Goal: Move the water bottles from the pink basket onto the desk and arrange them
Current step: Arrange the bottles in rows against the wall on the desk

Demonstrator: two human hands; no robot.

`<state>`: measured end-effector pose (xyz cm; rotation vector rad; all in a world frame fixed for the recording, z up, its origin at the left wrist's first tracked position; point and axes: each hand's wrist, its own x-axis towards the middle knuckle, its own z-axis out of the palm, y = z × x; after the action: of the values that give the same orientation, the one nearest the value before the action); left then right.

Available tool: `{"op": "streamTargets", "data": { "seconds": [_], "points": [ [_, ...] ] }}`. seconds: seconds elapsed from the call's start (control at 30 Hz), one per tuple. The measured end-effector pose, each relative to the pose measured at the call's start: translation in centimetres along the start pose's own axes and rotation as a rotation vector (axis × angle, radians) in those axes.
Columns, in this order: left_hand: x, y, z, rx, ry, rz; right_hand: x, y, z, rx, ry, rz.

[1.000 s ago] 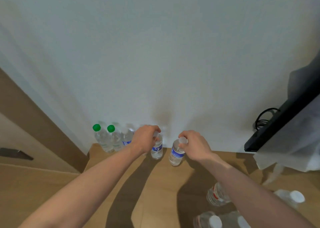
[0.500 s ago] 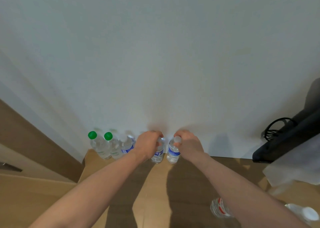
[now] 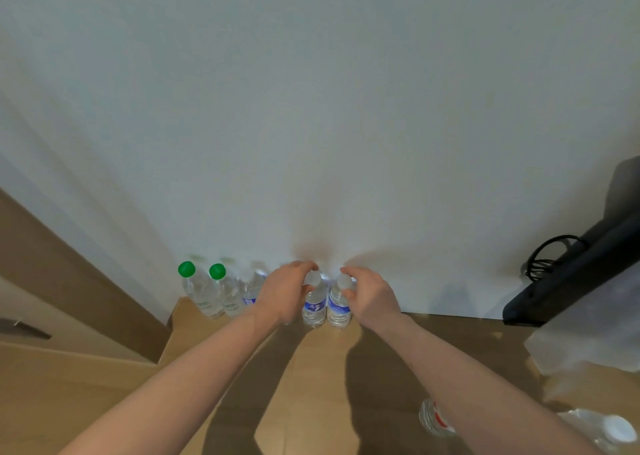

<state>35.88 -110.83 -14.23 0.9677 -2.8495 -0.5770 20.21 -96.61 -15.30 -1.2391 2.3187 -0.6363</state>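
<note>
- Against the wall on the desk [image 3: 311, 368], head view: the left hand [image 3: 284, 295] grips one blue-label bottle [image 3: 314, 305] at its neck; the right hand [image 3: 372, 298] grips the neighbour bottle [image 3: 338, 307], the two touching.
- Both look full, so likely weighty, thin-walled and slick; necks give the firmest hold.

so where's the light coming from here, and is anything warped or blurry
Head view: the arms throw dark shadows forward across the desk toward the wall, so the light seems to come from behind and above. The wide lens bows the wall's left edge. The bottle near the bottom edge is soft and smeared; the left hand and right hand are reasonably sharp.
</note>
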Motion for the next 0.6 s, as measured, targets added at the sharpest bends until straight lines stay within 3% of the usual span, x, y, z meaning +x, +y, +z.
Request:
{"op": "streamTargets", "data": {
  "seconds": [0.23,0.33,0.6],
  "points": [
    [-10.3,2.7,-1.5,-0.194,0.151,0.014,-9.2,0.2,-6.1,0.114,-0.014,-0.083],
    [-15.0,4.9,-0.8,-0.212,0.109,0.062,-14.1,1.5,-9.3,0.076,-0.063,-0.040],
    [-20.7,11.3,3.9,-0.296,-0.043,0.169,-25.3,8.1,-13.1,0.026,-0.012,0.140]
  ]
}}
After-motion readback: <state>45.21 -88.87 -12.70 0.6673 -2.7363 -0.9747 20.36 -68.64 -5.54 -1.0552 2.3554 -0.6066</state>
